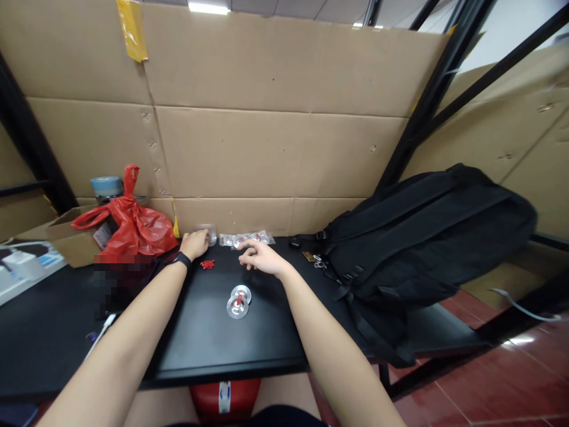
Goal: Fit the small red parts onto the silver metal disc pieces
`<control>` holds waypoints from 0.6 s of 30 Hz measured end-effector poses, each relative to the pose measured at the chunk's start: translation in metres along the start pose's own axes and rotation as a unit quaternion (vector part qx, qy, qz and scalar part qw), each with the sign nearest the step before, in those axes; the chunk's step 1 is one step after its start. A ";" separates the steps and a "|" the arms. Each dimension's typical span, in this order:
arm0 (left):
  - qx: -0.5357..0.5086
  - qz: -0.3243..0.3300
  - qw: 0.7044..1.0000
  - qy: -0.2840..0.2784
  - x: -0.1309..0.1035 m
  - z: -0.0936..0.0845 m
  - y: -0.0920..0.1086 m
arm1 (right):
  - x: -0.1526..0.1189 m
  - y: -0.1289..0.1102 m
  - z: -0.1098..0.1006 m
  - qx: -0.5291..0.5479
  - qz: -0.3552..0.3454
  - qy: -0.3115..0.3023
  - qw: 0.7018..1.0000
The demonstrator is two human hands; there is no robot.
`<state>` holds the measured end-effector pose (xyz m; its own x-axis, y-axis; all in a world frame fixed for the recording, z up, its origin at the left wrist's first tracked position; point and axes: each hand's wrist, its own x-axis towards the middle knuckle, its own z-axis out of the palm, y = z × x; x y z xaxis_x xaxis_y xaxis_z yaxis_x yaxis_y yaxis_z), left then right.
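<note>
Clock directions are taken from the pair of round metal discs (pixel 238 303), which overlap on the black table (pixel 195 341), red pieces at their middles. Leftmost, toward 9 o'clock, lies a white power strip (pixel 47 274) with a plug in it. At 10 o'clock are an open cardboard box (pixel 73 240) and a knotted red plastic bag (pixel 144 228); a blue-lidded jar (pixel 106 187) stands behind the bag.

The left hand (pixel 194 244), a black band on its wrist, is at 11 o'clock, fingers bent at a small clear plastic container (pixel 212 236); whether they grasp anything cannot be told. Nearer the discs, also toward 11, lies a little heap of red cord-like pieces (pixel 207 264). Clear packets (pixel 233 240) line the cardboard wall (pixel 267 160) at 12.

The right hand (pixel 262 259) hovers at 1 o'clock, fingers loosely spread and slightly curled, holding nothing. Keys (pixel 318 261) lie at 2 o'clock, beside a black backpack (pixel 427 231) reaching toward 3.
</note>
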<state>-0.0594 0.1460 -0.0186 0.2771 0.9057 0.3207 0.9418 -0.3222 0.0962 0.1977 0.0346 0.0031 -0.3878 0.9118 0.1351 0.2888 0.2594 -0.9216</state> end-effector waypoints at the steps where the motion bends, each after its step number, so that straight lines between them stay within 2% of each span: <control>1: 0.003 0.000 1.000 -0.003 0.002 0.000 0.001 | 0.000 0.000 -0.001 -0.011 -0.001 -0.004 1.000; 5: 0.012 0.005 1.000 -0.012 0.005 -0.001 0.005 | -0.005 -0.003 -0.004 -0.103 -0.004 -0.031 0.994; 9: 0.023 0.003 1.000 -0.009 0.003 -0.001 0.009 | -0.013 -0.013 -0.006 -0.230 -0.014 -0.084 0.969; 13: 0.043 -0.012 0.999 0.007 0.000 -0.003 0.010 | -0.019 -0.024 -0.004 -0.244 -0.038 -0.188 0.951; 18: 0.077 -0.009 0.997 0.026 -0.003 -0.006 0.008 | -0.024 -0.035 0.004 -0.250 -0.112 -0.246 0.930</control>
<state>-0.0541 0.1387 -0.0134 0.2538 0.8938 0.3696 0.9656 -0.2566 -0.0426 0.1934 0.0028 0.0304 -0.8048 0.5935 0.0073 0.4760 0.6528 -0.5894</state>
